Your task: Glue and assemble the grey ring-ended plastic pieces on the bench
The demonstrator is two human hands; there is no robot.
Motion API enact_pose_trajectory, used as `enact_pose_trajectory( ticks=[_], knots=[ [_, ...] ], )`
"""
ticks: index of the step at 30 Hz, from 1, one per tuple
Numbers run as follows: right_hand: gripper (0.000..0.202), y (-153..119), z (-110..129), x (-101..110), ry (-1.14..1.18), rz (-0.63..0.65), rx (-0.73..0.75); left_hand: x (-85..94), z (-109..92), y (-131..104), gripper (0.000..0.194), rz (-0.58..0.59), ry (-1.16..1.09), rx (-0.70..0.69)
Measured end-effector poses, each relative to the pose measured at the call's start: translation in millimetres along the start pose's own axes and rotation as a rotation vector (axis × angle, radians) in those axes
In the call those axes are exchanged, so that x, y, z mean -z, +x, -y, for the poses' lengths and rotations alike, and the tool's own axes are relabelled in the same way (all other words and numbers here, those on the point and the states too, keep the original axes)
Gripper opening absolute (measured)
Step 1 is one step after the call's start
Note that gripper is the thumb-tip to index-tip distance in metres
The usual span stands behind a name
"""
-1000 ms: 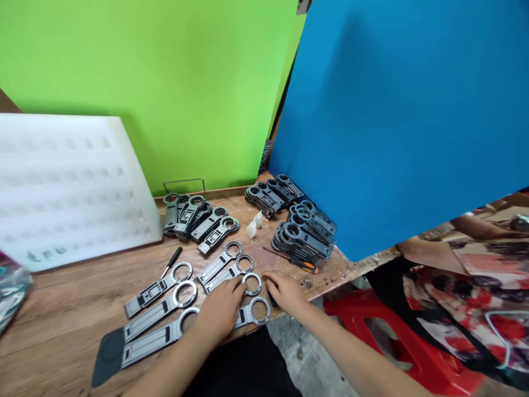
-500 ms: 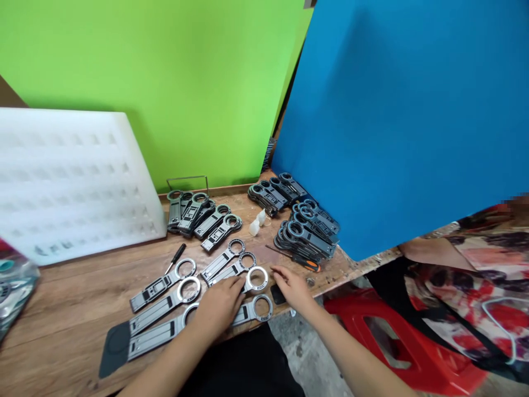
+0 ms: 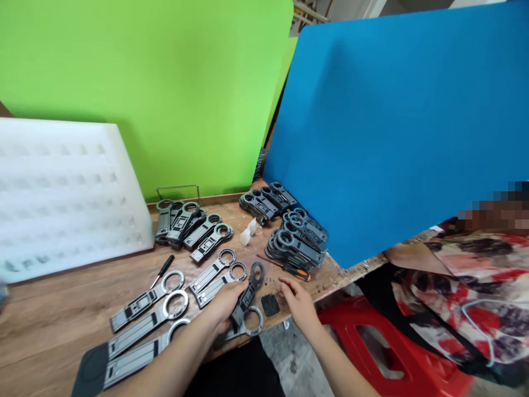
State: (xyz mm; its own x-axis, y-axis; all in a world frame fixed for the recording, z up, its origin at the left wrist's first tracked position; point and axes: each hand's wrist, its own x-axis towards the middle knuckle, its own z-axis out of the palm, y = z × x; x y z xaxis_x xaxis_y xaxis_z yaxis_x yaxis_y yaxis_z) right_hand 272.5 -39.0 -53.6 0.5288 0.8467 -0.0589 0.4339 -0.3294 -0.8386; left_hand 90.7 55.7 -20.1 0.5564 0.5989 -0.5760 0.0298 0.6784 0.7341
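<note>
My left hand (image 3: pixel 228 302) is closed round a dark grey ring-ended bracket (image 3: pixel 247 298), lifted and tilted with its ring pointing away from me. Under it, a silver ring-ended bracket (image 3: pixel 253 321) lies at the table's front edge, partly covered. My right hand (image 3: pixel 301 304) is just right of a small black pad (image 3: pixel 270 305). Its thumb and fingertips are drawn close together, and anything between them is too small to make out. Tiny dark bits lie near those fingertips. More silver brackets (image 3: pixel 142 329) lie face up to the left of my left hand.
Stacks of brackets stand at the back left (image 3: pixel 181 225) and at the right (image 3: pixel 295 245). An orange-handled screwdriver (image 3: pixel 296 272), a black screwdriver (image 3: pixel 166 265) and small white bottles (image 3: pixel 246 236) lie among them. Green (image 3: pixel 144 82) and blue (image 3: pixel 384 127) panels rise behind. A person sits at right by a red stool (image 3: pixel 363 336).
My left hand has raised and turned the bracket, which now shows its dark side. The view has shifted slightly. My right hand stays near the black pad, which is now more exposed.
</note>
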Motion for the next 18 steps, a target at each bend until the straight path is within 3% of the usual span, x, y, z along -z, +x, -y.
enact_pose_trajectory(
  ticks=[5, 11, 18],
  knots=[
    [0.035, -1.1, -12.3, 6.1, -0.041, -0.028, -0.004, 9.5, 1.4, 4.9, 0.038, -0.04, 0.204, -0.084],
    [0.033, -0.2, -3.8, 4.2, -0.114, -0.036, 0.025, 20.0, 1.6, 10.2, 0.03, -0.073, 0.448, -0.17],
    [0.032, 1.4, -2.1, 3.4, -0.123, -0.021, 0.012, 26.6, -0.8, 6.7, 0.039, -0.021, 0.476, -0.146]
  ],
)
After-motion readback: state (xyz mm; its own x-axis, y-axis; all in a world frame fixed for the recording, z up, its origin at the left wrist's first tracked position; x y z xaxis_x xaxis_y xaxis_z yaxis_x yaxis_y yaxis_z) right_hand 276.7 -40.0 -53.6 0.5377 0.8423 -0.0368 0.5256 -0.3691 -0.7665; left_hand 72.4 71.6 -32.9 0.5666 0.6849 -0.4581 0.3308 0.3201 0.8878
